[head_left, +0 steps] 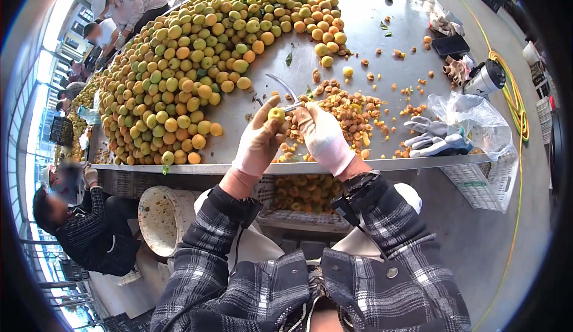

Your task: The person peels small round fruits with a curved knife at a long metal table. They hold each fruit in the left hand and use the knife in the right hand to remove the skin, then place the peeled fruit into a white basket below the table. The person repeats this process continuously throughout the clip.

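Observation:
My left hand, in a light glove stained brown at the fingers, is closed around a yellow-green apricot above the table's near edge. Opposite it, my right hand, gloved alike, grips a curved metal tool. One thin bent arm of this tool sticks up and away, while its lower part meets the apricot between my hands; its exact kind is unclear. Beyond my right hand spreads a heap of brown and orange apricot pits. A large pile of whole apricots covers the table's left side.
Under the metal table stands a crate of apricot pieces, beside a white bucket. To the right lie grey gloves, a plastic bag, a tumbler and a phone. A person sits at left.

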Motion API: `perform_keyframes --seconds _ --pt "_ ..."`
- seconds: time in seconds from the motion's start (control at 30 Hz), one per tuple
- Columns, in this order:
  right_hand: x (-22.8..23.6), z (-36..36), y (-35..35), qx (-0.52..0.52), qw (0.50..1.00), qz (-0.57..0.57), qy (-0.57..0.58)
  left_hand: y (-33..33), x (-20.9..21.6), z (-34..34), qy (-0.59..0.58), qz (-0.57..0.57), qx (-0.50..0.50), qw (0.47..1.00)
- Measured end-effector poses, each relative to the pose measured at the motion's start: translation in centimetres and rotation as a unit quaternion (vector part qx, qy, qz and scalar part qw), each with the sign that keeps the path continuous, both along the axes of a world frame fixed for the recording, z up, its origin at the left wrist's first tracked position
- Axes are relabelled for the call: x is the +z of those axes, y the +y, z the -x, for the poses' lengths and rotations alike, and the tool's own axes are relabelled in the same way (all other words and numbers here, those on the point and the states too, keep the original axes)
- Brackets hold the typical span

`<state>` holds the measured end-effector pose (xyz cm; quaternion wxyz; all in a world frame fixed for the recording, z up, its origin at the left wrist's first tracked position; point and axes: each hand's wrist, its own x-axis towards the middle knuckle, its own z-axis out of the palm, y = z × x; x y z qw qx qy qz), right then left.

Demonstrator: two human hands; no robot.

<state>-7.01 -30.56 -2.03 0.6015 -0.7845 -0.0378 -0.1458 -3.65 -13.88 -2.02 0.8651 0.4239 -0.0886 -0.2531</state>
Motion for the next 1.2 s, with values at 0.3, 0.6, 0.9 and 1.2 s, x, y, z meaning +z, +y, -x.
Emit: perform_keyframes --seconds 0.3,0.6,0.9,1.2 --pt "0.0 -0.2 0.8 -0.015 0.992 0.125 -0.001 -0.7 0.0 0.2 -0.021 -0.082 0.010 0.996" --pt "0.3 0.4 1.4 -0.053 0.965 0.258 -0.014 -0.6 0.1 0.8 -0.056 -0.157 0.029 0.986" --pt "-2.8 -0.3 1.9 -0.020 0.995 0.001 0.103 -1.5 -0.5 1.0 -0.057 -0.206 0.072 0.974" --pt "0.6 -0.2 0.0 0.182 0.854 -0.336 0.352 -1.4 -0.9 -1.3 0.026 0.066 0.071 0.995"
